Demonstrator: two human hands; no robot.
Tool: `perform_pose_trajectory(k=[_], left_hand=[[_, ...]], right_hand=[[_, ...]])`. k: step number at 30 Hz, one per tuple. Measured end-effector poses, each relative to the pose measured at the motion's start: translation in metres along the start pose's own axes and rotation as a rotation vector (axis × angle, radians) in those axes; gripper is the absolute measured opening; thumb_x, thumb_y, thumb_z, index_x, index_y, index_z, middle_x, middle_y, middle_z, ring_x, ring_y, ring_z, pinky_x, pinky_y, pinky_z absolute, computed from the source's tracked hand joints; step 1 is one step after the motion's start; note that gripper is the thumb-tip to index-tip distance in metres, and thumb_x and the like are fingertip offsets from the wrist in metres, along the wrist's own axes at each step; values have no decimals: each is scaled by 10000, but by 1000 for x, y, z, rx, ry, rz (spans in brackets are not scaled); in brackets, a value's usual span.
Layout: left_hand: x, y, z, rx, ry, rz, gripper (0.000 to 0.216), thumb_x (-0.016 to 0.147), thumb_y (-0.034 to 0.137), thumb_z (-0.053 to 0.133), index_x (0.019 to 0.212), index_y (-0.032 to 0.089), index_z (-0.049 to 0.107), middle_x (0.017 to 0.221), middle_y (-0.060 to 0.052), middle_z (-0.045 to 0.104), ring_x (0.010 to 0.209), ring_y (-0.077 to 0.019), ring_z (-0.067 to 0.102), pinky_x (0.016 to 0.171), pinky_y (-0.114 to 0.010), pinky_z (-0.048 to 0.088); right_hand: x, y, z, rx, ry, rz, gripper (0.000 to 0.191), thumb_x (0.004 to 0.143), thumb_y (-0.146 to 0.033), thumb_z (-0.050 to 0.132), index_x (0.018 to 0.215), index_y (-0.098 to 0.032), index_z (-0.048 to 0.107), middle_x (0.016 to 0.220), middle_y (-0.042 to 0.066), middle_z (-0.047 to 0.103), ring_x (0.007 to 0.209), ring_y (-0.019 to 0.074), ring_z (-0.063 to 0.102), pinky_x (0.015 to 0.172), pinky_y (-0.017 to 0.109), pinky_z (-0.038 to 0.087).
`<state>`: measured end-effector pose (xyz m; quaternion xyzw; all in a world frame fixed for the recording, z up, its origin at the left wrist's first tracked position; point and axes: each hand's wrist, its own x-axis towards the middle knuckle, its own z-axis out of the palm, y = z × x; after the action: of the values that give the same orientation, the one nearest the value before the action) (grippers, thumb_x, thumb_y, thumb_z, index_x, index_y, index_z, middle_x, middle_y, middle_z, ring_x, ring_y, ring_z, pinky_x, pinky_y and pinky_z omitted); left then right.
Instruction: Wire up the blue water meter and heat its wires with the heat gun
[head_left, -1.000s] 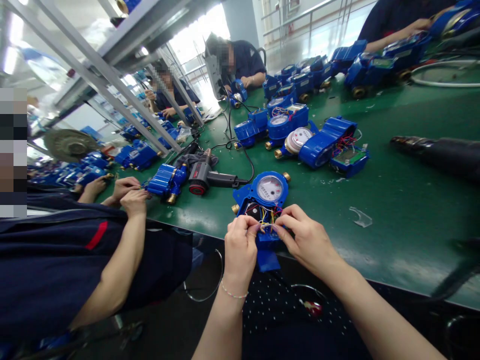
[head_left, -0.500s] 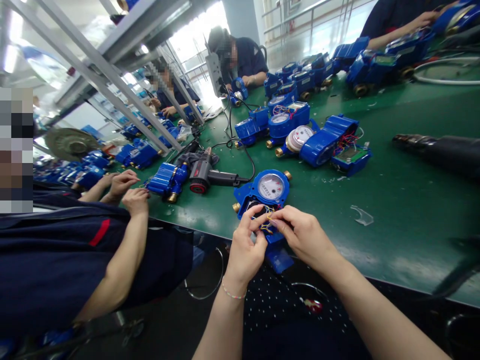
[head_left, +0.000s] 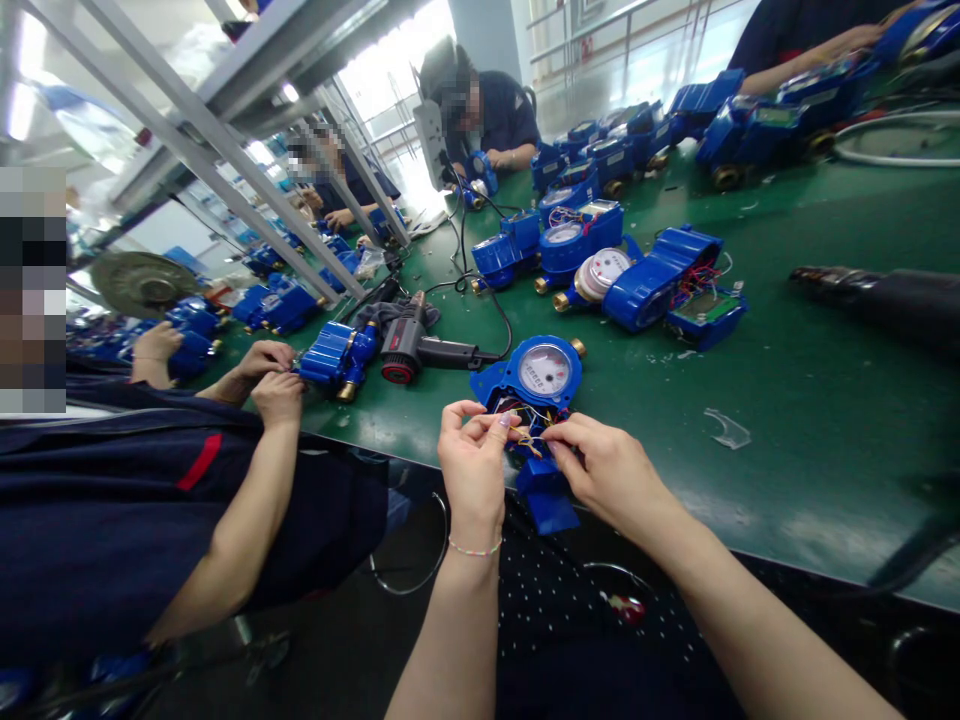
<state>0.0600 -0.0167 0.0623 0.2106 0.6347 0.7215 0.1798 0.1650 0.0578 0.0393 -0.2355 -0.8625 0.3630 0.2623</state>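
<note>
In front of me a blue water meter [head_left: 545,372] lies at the near edge of the table, its round dial facing up and brass ends showing at both sides. Thin yellow and white wires [head_left: 531,437] come out of its opened housing. My left hand [head_left: 474,450] pinches wires between thumb and fingers at the left of the opening. On the right, the thumb and fingertips of my right hand [head_left: 600,460] are closed on a wire end. A blue flap [head_left: 553,508] hangs below the housing over the table edge.
A heat gun [head_left: 427,352] with a black cable lies left of the meter. More blue meters [head_left: 660,280] stand behind it on the green table [head_left: 825,420]. A clear plastic scrap [head_left: 726,428] and a dark tool [head_left: 877,300] lie right. A co-worker's hands [head_left: 274,385] work at left.
My left hand has turned and shifted slightly left, its thumb now uppermost on the wires. My right hand stays nearly in place. The blue flap below the meter has swung slightly left.
</note>
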Motion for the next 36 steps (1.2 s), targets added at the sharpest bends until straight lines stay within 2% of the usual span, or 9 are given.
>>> perform_pose_trajectory(k=[7, 15, 20, 23, 28, 31, 33, 36], left_hand=[[6, -6, -2, -16, 42, 54, 244, 697, 91, 556, 766, 193, 346, 605, 39, 617, 524, -88, 611, 547, -191, 491], [11, -11, -5, -27, 87, 24, 256, 684, 85, 536, 729, 200, 312, 583, 54, 587, 486, -77, 570, 491, -183, 472], [12, -10, -5, -18, 72, 10, 257, 690, 87, 532, 711, 197, 301, 592, 54, 578, 499, -66, 561, 504, -177, 467], [11, -5, -6, -8, 22, -10, 232, 703, 97, 541, 730, 190, 330, 620, 51, 574, 515, -52, 551, 517, -162, 453], [-4, 8, -3, -53, -158, -108, 227, 724, 171, 597, 840, 184, 402, 728, 33, 576, 609, -64, 591, 619, -198, 477], [-20, 9, 0, -104, -166, -118, 295, 698, 160, 639, 886, 201, 416, 812, 26, 590, 748, -94, 621, 731, -242, 490], [-30, 6, 1, -47, -181, -75, 253, 721, 156, 618, 894, 204, 440, 863, 4, 620, 844, -117, 620, 809, -279, 481], [-39, 0, -1, 275, -191, 109, 166, 793, 164, 526, 952, 210, 527, 972, -38, 643, 949, -148, 597, 885, -324, 449]], right_hand=[[-4, -3, -2, -141, -28, 17, 164, 828, -141, 446, 824, -195, 601, 812, 6, 586, 727, 139, 540, 627, 244, 375], [-8, 2, -1, -167, -12, -15, 173, 835, -119, 429, 819, -182, 590, 796, 20, 564, 735, 137, 519, 658, 249, 372], [-8, 6, -6, -108, -24, -13, 173, 848, -139, 402, 816, -182, 567, 812, 25, 559, 735, 138, 504, 661, 264, 365], [-6, 4, -10, -117, -32, -88, 134, 837, -161, 423, 784, -178, 545, 795, 24, 554, 724, 141, 484, 673, 284, 342], [2, -1, -12, -142, 9, -173, 122, 848, -211, 480, 754, -168, 543, 743, 3, 566, 664, 124, 471, 647, 282, 316], [10, 0, -10, -109, 74, -177, 85, 834, -194, 516, 778, -169, 575, 763, 2, 594, 675, 124, 491, 647, 269, 334], [16, 2, -10, -71, 116, -158, 42, 801, -157, 557, 808, -173, 595, 771, -4, 615, 684, 125, 509, 646, 258, 352], [23, 4, -13, 17, 130, -126, 85, 763, -109, 584, 804, -179, 608, 760, -20, 637, 681, 121, 530, 651, 244, 382]])
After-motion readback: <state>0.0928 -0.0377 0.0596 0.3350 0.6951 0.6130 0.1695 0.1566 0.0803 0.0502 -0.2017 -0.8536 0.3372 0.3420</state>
